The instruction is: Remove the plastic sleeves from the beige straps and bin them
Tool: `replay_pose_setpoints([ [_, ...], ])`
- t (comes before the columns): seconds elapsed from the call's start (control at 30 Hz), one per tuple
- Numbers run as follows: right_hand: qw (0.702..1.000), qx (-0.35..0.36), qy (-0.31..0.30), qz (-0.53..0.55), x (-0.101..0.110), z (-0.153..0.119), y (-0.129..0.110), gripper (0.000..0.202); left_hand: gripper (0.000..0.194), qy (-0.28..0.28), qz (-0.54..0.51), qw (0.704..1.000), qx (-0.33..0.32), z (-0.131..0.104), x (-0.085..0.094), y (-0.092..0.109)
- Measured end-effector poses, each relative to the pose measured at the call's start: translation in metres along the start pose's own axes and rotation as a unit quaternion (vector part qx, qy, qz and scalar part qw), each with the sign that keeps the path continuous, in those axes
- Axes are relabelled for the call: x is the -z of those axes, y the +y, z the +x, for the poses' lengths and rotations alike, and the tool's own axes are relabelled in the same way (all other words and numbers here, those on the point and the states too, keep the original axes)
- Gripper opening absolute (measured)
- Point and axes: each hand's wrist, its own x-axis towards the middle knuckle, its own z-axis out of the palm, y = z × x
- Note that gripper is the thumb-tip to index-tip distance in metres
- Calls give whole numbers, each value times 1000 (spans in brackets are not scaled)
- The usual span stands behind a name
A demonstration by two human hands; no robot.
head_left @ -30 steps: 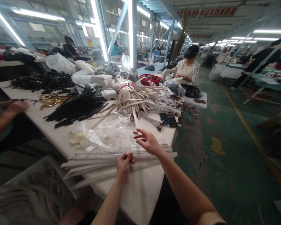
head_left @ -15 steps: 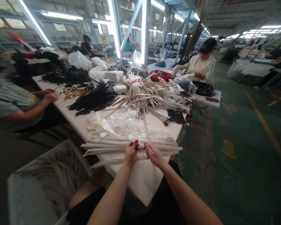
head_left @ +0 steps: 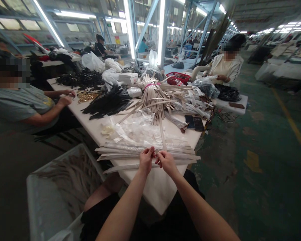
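Note:
Both hands meet above a row of pale grey-beige strips (head_left: 122, 154) lying across the near part of the table. My right hand (head_left: 167, 161) pinches the near end of a long beige strap (head_left: 162, 134), which runs back toward a big bundle of beige straps (head_left: 154, 97) tied with a pink band. Close beside it, my left hand (head_left: 145, 160) is closed in a pinch by the strap's tip; what lies between its fingers is too small to make out. Crumpled clear plastic wrapping (head_left: 137, 129) lies just beyond the strips.
Black strips (head_left: 107, 103) and small gold pieces (head_left: 86, 96) lie left on the white table (head_left: 157, 192). Two phones (head_left: 194, 123) rest near its right edge. A white bin (head_left: 31, 201) with strips stands low left. One co-worker (head_left: 37, 110) sits left, another (head_left: 227, 65) far right.
The whole view has shifted, so things appear farther right. My hands have come closer together at the strap's end. The left co-worker's hands have moved slightly.

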Motion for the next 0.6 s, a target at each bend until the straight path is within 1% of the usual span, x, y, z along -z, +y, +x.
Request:
replay_pose_setpoints([
  [0.17, 1000, 4, 5, -13, 1, -2, 0, 37, 38, -12, 25, 999, -17, -2, 5, 1],
  [0.27, 999, 13, 27, -23, 0, -2, 3, 38, 37, 0, 32, 999, -18, -3, 7, 2],
  [0.37, 999, 13, 21, -34, -1, -2, 6, 39, 38, 10, 30, 999, -19, -4, 8, 3],
  [0.5, 999, 9, -4, -32, -4, 1, 11, 39, 39, -7, 30, 1000, -1, -8, 7, 1],
  [0.6, 999, 2, -15, -32, -5, 3, 13, 39, 40, -38, 42, 998, 42, -13, 9, -1],
])
